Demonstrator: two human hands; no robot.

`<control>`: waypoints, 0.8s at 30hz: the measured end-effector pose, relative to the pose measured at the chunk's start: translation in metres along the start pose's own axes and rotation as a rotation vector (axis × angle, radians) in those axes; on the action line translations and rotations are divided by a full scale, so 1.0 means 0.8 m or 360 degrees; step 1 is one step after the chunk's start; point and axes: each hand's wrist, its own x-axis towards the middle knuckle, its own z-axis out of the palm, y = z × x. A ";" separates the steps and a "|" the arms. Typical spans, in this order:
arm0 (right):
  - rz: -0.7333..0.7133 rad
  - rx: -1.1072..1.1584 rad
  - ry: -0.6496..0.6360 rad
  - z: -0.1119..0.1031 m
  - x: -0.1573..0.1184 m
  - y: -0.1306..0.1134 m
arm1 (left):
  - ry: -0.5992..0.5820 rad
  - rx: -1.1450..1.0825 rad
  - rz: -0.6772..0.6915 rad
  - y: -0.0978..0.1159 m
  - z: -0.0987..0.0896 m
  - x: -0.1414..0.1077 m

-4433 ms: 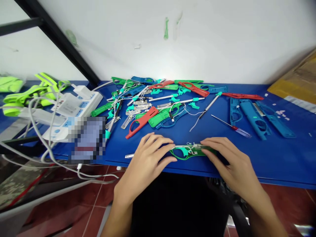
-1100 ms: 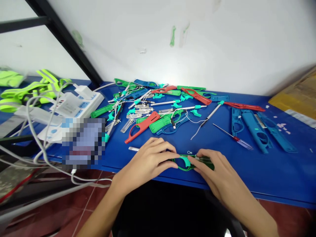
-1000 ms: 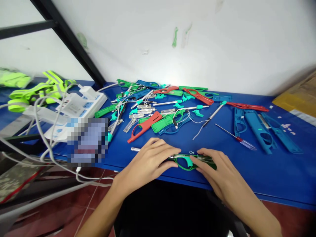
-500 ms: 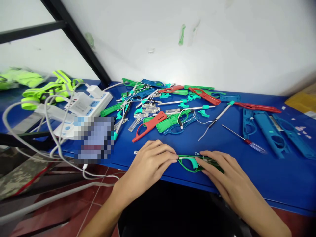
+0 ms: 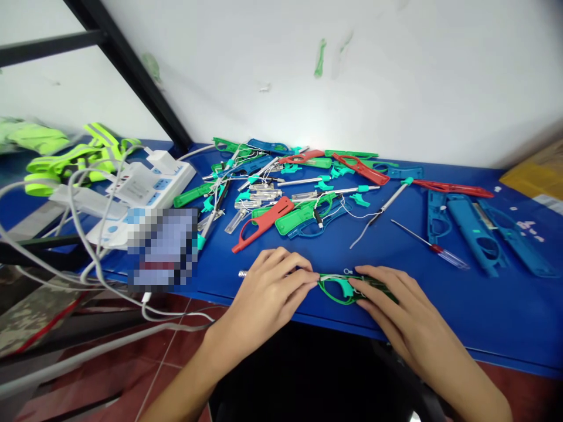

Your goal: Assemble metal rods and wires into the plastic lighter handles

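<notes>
A green stick-lighter casing (image 5: 328,291) lies near the table's front edge, its open loop facing me and a teal trigger (image 5: 346,287) inside it. My left hand (image 5: 275,287) is closed around its left end, fingertips pressed together beside the loop. A metal tip (image 5: 242,274) pokes out left of that hand. My right hand (image 5: 396,299) covers the casing's right half, thumb and fingers gripping it near the trigger. A small wire ring (image 5: 348,271) stands out above the casing. What lies beneath my fingers is hidden.
Behind my hands is a pile of lighter parts, including a red casing half (image 5: 266,223). A screwdriver (image 5: 440,251) and blue casing halves (image 5: 475,234) lie right. A white power strip (image 5: 169,187), cables and a blurred phone (image 5: 165,249) are left. A wall rises behind.
The view has shifted slightly, so the scene sits a little further left. Both hands keep their hold on the green casing, with barely any finger movement.
</notes>
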 end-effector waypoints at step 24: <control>0.0009 0.0164 -0.0262 -0.014 0.040 0.004 | -0.0114 0.0270 0.0175 -0.010 0.002 -0.007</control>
